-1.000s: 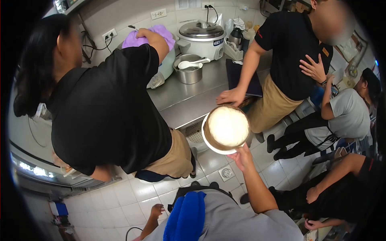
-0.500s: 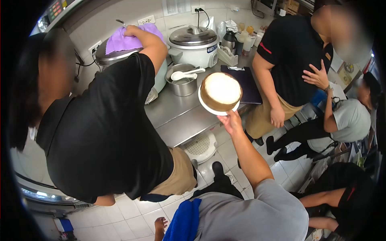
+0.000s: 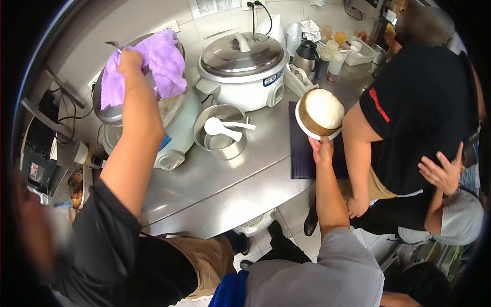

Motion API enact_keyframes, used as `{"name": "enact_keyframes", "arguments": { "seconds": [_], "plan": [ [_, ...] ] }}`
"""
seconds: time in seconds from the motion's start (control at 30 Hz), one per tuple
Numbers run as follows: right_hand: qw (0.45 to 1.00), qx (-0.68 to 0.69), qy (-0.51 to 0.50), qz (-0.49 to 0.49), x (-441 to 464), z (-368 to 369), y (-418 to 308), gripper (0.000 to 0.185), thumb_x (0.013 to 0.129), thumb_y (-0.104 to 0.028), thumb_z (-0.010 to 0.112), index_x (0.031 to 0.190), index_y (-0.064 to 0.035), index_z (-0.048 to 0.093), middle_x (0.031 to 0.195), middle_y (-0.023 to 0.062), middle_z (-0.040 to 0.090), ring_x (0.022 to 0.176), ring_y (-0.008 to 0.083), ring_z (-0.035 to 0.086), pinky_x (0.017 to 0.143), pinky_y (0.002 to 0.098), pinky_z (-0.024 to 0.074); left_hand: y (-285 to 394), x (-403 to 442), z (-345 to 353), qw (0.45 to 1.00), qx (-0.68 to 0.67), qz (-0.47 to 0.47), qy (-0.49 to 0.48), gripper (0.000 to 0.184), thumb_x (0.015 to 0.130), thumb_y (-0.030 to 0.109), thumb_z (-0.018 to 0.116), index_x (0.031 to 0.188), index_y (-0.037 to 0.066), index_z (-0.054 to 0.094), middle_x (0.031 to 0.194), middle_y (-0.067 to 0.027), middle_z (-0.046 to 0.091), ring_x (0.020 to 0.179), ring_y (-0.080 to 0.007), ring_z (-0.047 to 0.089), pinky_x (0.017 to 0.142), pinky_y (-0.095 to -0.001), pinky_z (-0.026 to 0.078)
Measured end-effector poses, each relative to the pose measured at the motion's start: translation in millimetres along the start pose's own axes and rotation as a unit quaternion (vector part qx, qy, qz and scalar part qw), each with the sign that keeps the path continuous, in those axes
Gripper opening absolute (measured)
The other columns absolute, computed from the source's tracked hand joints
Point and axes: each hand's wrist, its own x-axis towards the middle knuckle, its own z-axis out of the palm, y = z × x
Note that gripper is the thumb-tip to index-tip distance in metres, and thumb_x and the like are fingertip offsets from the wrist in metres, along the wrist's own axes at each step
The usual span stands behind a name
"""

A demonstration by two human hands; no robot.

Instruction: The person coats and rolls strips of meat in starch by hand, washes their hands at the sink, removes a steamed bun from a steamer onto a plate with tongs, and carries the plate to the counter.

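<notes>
My right hand (image 3: 321,149), at the end of my outstretched arm, holds a white plate (image 3: 303,126) by its near edge. On the plate rests a round thing with brown sides and a bright white top (image 3: 327,109), like a cake; the glare hides its surface detail. It is held above the dark purple-black mat or folder (image 3: 302,162) on the steel counter (image 3: 220,192). My left hand is out of view. A blue cloth (image 3: 230,290) hangs at the left of my grey shirt.
A co-worker's hand (image 3: 131,60) with a purple towel (image 3: 166,64) grips the tilted lid of a large cooker (image 3: 176,130). A closed rice cooker (image 3: 240,84) and a steel pot (image 3: 225,149) with white scoops stand beside it. Another person (image 3: 414,117) stands close at right.
My view has moved nearer the counter, and the plate has shifted right. The co-worker at left has raised the lid. My left hand has left the view.
</notes>
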Motion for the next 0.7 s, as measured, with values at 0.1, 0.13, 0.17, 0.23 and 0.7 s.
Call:
{"name": "enact_keyframes", "arguments": {
  "seconds": [0.1, 0.13, 0.17, 0.23, 0.7],
  "plan": [
    [0.999, 0.025, 0.032, -0.027, 37.3, -1.8, -5.4, 0.058, 0.079, 0.001, 0.046, 0.135, -0.0071, 0.031, 0.122, 0.018, 0.048, 0.105, 0.0378, 0.056, 0.091, 0.0479, 0.0497, 7.1, 42.3, 6.5, 0.994, 0.081, -0.002, -0.078, 0.03, 0.084, 0.019, 0.044, 0.093, 0.008, 0.07, 0.105, -0.0089, 0.066, 0.106, -0.0238, 0.057, 0.095, -0.035, 0.04],
    [0.998, 0.031, 0.041, -0.033, 48.5, -3.0, -8.0, 0.058, 0.079, 0.002, 0.045, 0.134, -0.0066, 0.031, 0.123, 0.0185, 0.048, 0.108, 0.0379, 0.055, 0.092, 0.0487, 0.0489, 6.4, 50.2, 11.8, 0.989, 0.104, 0.007, -0.105, 0.03, 0.084, 0.019, 0.044, 0.092, 0.008, 0.07, 0.105, -0.0089, 0.066, 0.107, -0.024, 0.057, 0.096, -0.035, 0.039],
    [0.997, 0.049, 0.05, -0.041, 61.4, -5.0, -10.5, 0.057, 0.079, 0.001, 0.045, 0.134, -0.0056, 0.032, 0.122, 0.0184, 0.049, 0.108, 0.0376, 0.055, 0.092, 0.0486, 0.0491, 6.9, 52.5, 19.8, 0.986, 0.119, 0.011, -0.118, 0.031, 0.084, 0.019, 0.043, 0.092, 0.008, 0.071, 0.106, -0.0089, 0.066, 0.108, -0.0241, 0.057, 0.098, -0.0349, 0.039],
    [0.996, 0.066, 0.052, -0.041, 89.7, -10.5, -19.1, 0.052, 0.08, 0.0, 0.045, 0.131, -0.0029, 0.035, 0.118, 0.0181, 0.053, 0.107, 0.0366, 0.056, 0.092, 0.0479, 0.0502, 11.9, 41.3, 28.8, 0.992, 0.098, -0.025, -0.073, 0.03, 0.082, 0.019, 0.045, 0.087, 0.008, 0.072, 0.101, -0.0104, 0.067, 0.108, -0.0243, 0.057, 0.099, -0.0357, 0.038],
    [0.016, -0.753, -0.265, -0.603, -107.6, 126.5, -442.8, 0.061, 0.089, -0.058, 0.031, 0.144, -0.0301, 0.026, 0.149, 0.0216, 0.016, 0.129, 0.0544, 0.023, 0.096, 0.0716, 0.025, -1.6, -2.4, 83.0, 0.997, 0.008, 0.042, 0.071, 0.017, 0.066, 0.013, 0.057, 0.071, 0.002, 0.068, 0.081, -0.0184, 0.066, 0.089, -0.0346, 0.061, 0.078, -0.0429, 0.049]
  ]
}}
